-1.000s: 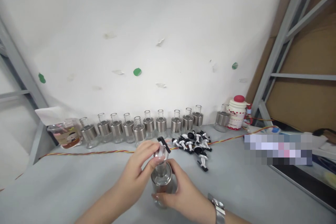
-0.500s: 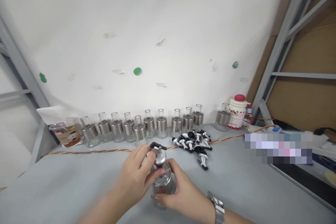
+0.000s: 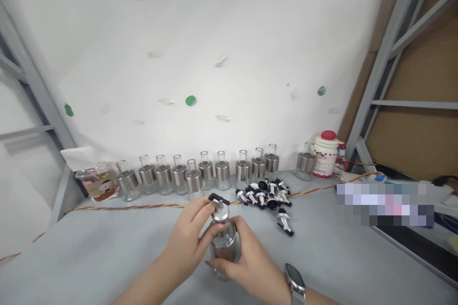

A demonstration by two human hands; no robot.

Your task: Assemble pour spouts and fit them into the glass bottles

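Note:
A glass bottle with a steel band (image 3: 224, 249) stands upright at the front middle of the table. My right hand (image 3: 246, 257) wraps around its body from the right. A silver pour spout with a black flip lid (image 3: 220, 211) sits on the bottle's mouth. My left hand (image 3: 195, 231) is closed on the spout, with its thumb low at the bottle neck and its fingers behind and above. How deep the spout sits in the neck is hidden by the fingers. Right of the hands lies a loose pour spout (image 3: 285, 222), near a pile of more spouts (image 3: 263, 194).
Several banded bottles (image 3: 193, 182) line the white wall, with one more bottle (image 3: 306, 162) beside a cream jar (image 3: 325, 155). A red-yellow twisted wire (image 3: 132, 207) crosses the table. At left sits a clear plastic container (image 3: 98, 181); metal frames (image 3: 384, 64) flank both sides.
My left thumb and fingers have settled lower on the spout, which sits closer to the bottle neck. The view has shifted slightly; my right hand keeps its hold on the bottle.

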